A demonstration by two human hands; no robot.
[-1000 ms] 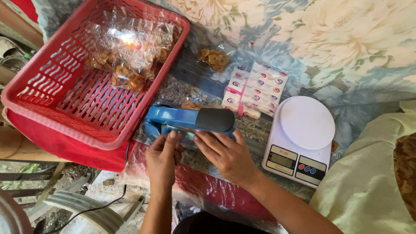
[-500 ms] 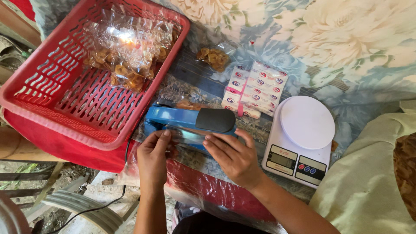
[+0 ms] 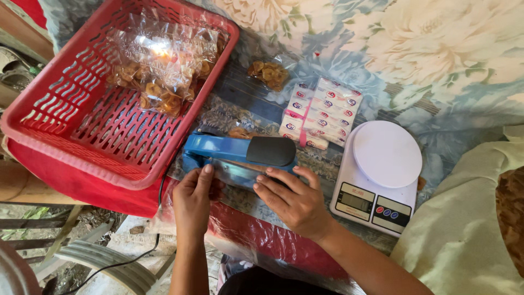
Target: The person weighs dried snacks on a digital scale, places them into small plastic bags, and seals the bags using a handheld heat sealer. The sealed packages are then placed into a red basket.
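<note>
A red plastic basket [image 3: 82, 117] is seen at far left, holding clear packets of brown snacks [image 3: 161, 71] near its upper right corner. Just right of the basket, a blue impulse bag sealer [image 3: 237, 155] with a black handle pad is laid across the patterned cloth [image 3: 436, 49], its arm lowered over a clear plastic bag edge [image 3: 234, 170]. The left hand [image 3: 194, 202] is placed at the sealer's near left end, fingertips pressed on the bag edge; the right hand [image 3: 295, 202] is set just beside it, fingers spread flat on the same edge below the handle pad. The hands are kept slightly apart, neither closed round anything. Behind the sealer, a small snack packet [image 3: 268, 74] and a banded stack of white boxes [image 3: 319, 112] are shown. At right, a white digital kitchen scale [image 3: 376, 175] is placed, its round platform bare
</note>
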